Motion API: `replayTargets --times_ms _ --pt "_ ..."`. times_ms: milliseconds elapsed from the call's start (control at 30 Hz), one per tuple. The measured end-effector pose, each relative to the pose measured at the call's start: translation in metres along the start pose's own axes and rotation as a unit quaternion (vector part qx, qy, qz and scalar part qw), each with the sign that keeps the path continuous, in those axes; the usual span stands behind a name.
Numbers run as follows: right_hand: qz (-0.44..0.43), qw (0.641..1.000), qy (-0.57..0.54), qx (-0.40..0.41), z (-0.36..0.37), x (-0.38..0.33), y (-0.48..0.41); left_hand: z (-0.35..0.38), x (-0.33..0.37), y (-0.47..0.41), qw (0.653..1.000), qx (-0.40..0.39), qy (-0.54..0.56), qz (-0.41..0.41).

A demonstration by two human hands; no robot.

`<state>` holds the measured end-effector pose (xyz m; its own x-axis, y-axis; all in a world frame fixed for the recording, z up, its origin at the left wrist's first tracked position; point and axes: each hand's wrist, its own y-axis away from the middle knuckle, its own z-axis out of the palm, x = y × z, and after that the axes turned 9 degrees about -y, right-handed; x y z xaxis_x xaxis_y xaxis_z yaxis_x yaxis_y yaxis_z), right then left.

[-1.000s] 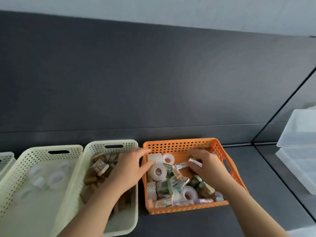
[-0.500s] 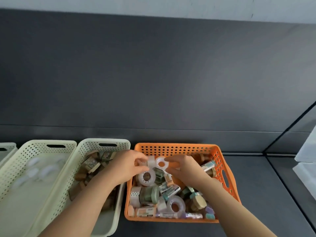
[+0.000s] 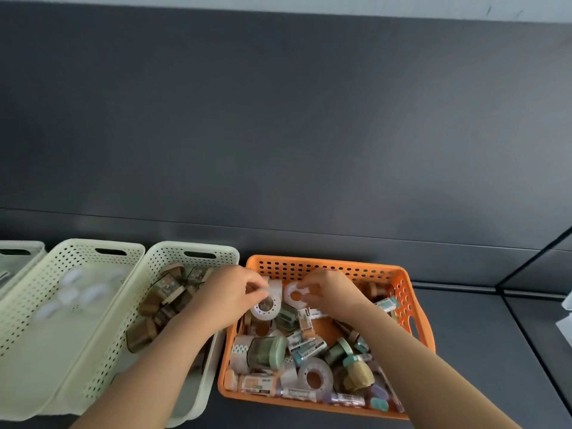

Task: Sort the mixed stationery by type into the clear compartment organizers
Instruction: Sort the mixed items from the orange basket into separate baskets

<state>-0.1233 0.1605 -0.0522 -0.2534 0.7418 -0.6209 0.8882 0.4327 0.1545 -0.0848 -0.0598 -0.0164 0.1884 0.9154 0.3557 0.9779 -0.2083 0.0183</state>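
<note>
An orange perforated basket (image 3: 414, 317) holds mixed stationery: white tape rolls, green tape dispensers, small labelled boxes. My left hand (image 3: 232, 292) pinches a white tape roll (image 3: 264, 305) at the basket's back left. My right hand (image 3: 331, 292) pinches another white tape roll (image 3: 295, 295) just beside it. The two rolls lie close together above the pile. A further white tape roll (image 3: 314, 377) lies near the basket's front.
Cream perforated baskets stand to the left: one (image 3: 173, 258) with brown dispensers, one (image 3: 77, 252) with white tape rolls, a third (image 3: 21, 252) cut off at the edge. A dark wall rises behind. A dark counter extends right, with a pale object (image 3: 566, 317) at the edge.
Both hands have come together at the back left of the orange basket and each now pinches a white tape roll. The view has tilted slightly.
</note>
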Motion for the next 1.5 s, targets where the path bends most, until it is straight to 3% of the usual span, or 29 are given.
replayTargets --times_ms 533,933,1167,1367,1500 --pt "-0.012 0.985 0.151 -0.078 -0.001 0.013 -0.003 0.0 0.004 0.017 0.995 0.058 0.074 -0.036" --pt "-0.024 0.999 -0.018 0.015 -0.019 0.011 0.028 -0.003 0.008 0.035 0.991 0.087 0.092 -0.05" --pt "-0.057 0.993 -0.058 0.089 -0.016 -0.003 0.037 -0.003 0.006 0.037 0.989 0.088 0.103 -0.056" --pt "-0.095 0.972 -0.164 0.142 -0.016 -0.052 0.022 -0.014 -0.02 0.051 0.981 0.141 0.113 -0.07" --pt "-0.11 0.96 -0.233 0.107 0.001 -0.104 0.005 -0.034 -0.064 0.074 0.969 0.194 0.125 -0.088"
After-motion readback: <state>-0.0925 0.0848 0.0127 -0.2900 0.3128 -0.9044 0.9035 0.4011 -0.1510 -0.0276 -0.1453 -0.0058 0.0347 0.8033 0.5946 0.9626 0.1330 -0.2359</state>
